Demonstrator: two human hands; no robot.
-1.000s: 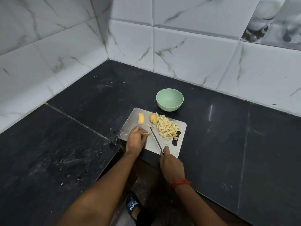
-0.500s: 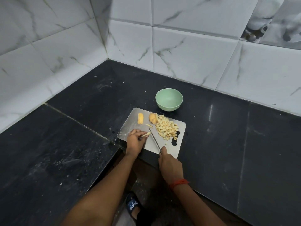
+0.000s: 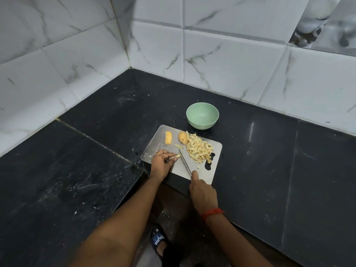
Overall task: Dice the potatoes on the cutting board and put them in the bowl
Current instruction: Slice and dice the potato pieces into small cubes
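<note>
The light is dim and soft. A white shine streaks the dark counter (image 3: 250, 130). The wall tiles (image 3: 221, 60) bend at the edges.

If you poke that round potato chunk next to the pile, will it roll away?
Probably only a wobble. The potato chunk looks rounded, so it could rock or roll a little, but the diced pile sits right against one side and would likely stop it. Cut potato is usually damp, so it may slide on the smooth cutting board.
</note>
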